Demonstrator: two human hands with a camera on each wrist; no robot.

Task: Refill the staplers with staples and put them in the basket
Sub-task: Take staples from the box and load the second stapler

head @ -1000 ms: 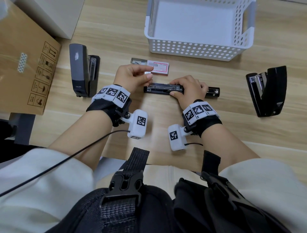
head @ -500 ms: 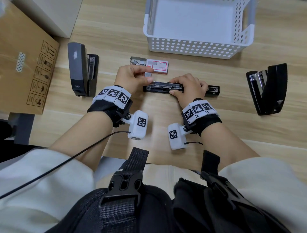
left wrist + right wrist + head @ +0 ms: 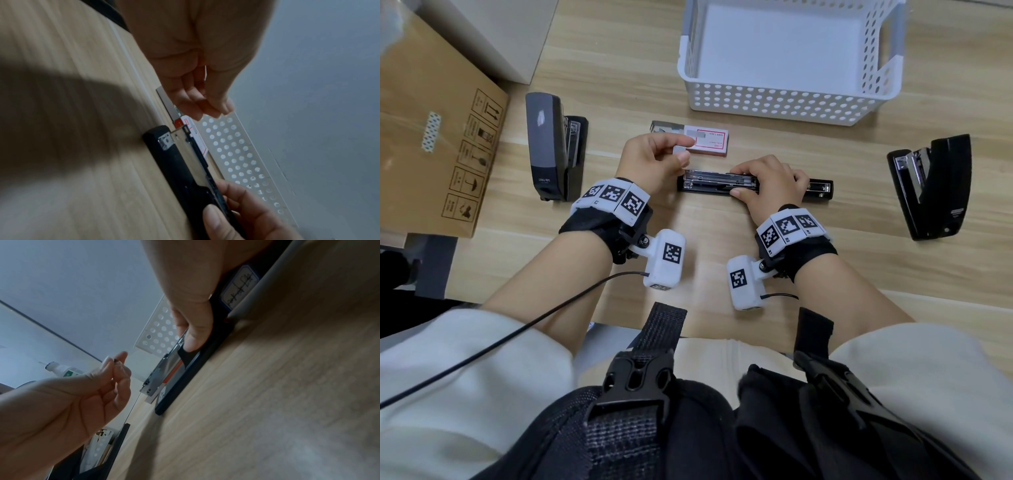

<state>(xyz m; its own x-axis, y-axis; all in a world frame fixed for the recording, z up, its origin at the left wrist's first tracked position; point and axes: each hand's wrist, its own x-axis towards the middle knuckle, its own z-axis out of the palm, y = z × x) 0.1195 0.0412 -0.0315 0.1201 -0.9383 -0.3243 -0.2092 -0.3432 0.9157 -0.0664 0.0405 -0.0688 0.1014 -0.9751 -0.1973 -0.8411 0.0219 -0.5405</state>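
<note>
A black stapler [image 3: 717, 183] lies opened flat on the wooden table, its metal staple channel facing up. My right hand [image 3: 763, 185] grips its middle, thumb on the near side [image 3: 194, 337] and fingers over the far side. My left hand [image 3: 654, 159] hovers just left of and above the channel's end, pinching a small grey strip of staples [image 3: 680, 150] between thumb and forefinger. A red-and-white staple box [image 3: 709, 144] lies slid open right behind the left hand. The white perforated basket [image 3: 774, 102] stands behind it with nothing inside.
A dark grey stapler [image 3: 549, 147] lies open at the left, and another black stapler [image 3: 931, 186] lies open at the right. A brown cardboard box [image 3: 431, 137] fills the far left. Bare wood runs along the table's near edge.
My left hand has lifted a little away from the stapler's channel, and the strip of staples now shows between its fingertips. The right hand keeps its hold on the stapler.
</note>
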